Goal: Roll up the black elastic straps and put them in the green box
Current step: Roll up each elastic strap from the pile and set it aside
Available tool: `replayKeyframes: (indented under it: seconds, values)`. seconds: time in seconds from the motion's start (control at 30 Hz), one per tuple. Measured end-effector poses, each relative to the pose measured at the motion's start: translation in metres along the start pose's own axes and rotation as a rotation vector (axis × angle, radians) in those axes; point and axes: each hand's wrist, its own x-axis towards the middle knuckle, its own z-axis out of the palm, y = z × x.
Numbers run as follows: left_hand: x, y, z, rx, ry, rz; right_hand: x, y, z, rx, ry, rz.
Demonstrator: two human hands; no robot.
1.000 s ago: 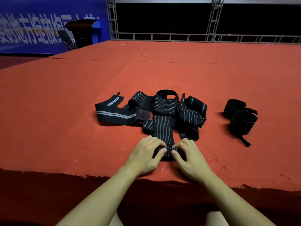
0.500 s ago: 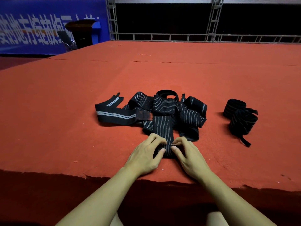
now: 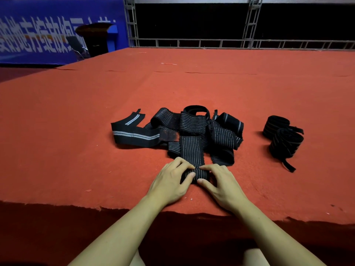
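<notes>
A black elastic strap with thin grey stripes [image 3: 191,148] runs from a loose pile toward me, its near end wound into a small roll [image 3: 199,174]. My left hand [image 3: 171,181] pinches the roll's left side between thumb and curled fingers. My right hand [image 3: 223,182] pinches the right side the same way. The pile of unrolled black straps [image 3: 172,131] lies just beyond the roll. Two rolled straps [image 3: 284,137] sit to the right, one with a loose tail. No green box is in view.
All of this lies on a red carpeted platform [image 3: 76,121], whose frayed front edge is near my wrists. A metal truss railing [image 3: 230,43] lines the far edge. A blue banner [image 3: 38,35] and a dark stand [image 3: 96,37] are at the back left.
Both hands have shifted slightly away from me along the strap, and the roll between them has grown a little thicker.
</notes>
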Motion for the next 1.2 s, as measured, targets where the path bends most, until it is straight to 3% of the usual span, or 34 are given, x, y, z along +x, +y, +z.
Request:
replayKeyframes:
  seconds: [0.5, 0.83, 1.2]
  values:
    - [-0.0041, 0.0041, -0.0039, 0.012, -0.005, 0.085, -0.005, -0.0066, -0.0049, 0.113, 0.009, 0.021]
    - [0.0023, 0.0019, -0.0007, 0.012, -0.011, -0.017, -0.0082, -0.0082, -0.0089, 0.155, 0.051, 0.002]
    - [-0.0013, 0.0004, -0.0017, -0.001, -0.01, 0.109, -0.0026, -0.0027, -0.003, 0.06, 0.049, 0.013]
